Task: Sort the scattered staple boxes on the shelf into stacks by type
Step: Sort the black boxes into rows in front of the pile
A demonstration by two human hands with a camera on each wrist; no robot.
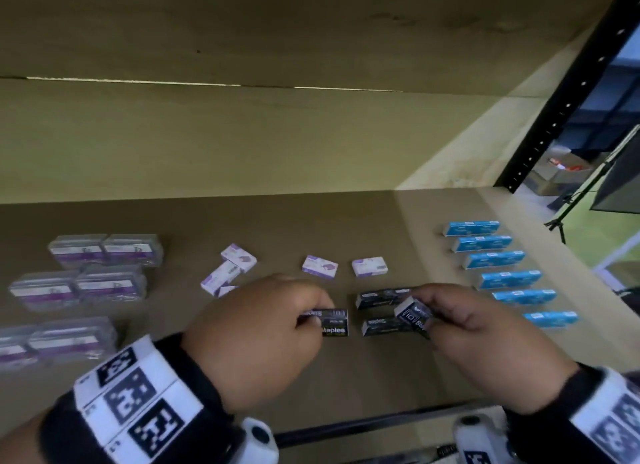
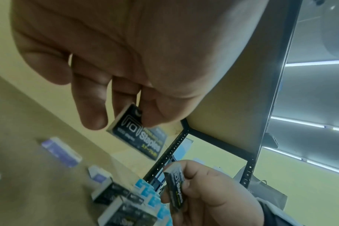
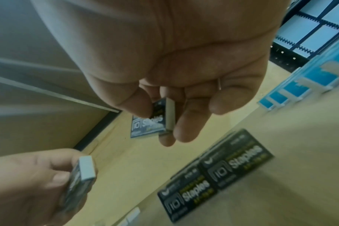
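Note:
My left hand (image 1: 317, 313) pinches a black staples box (image 1: 334, 323) between thumb and fingers just above the shelf; the left wrist view shows that box (image 2: 137, 134) hanging from the fingertips. My right hand (image 1: 427, 311) pinches a second black staples box (image 1: 414, 313), tilted, which also shows in the right wrist view (image 3: 158, 122). Under and beside the right hand, two black boxes (image 1: 381, 298) (image 1: 384, 325) lie on the brown shelf (image 1: 311, 228). Several small white-and-purple boxes (image 1: 319, 266) lie scattered behind the hands.
Blue boxes (image 1: 509, 279) stand in a row along the shelf's right side. Clear cases with purple labels (image 1: 104, 250) are grouped at the left. A black perforated upright (image 1: 554, 117) frames the right end, and the shelf's dark front rail (image 1: 346, 425) runs below my wrists.

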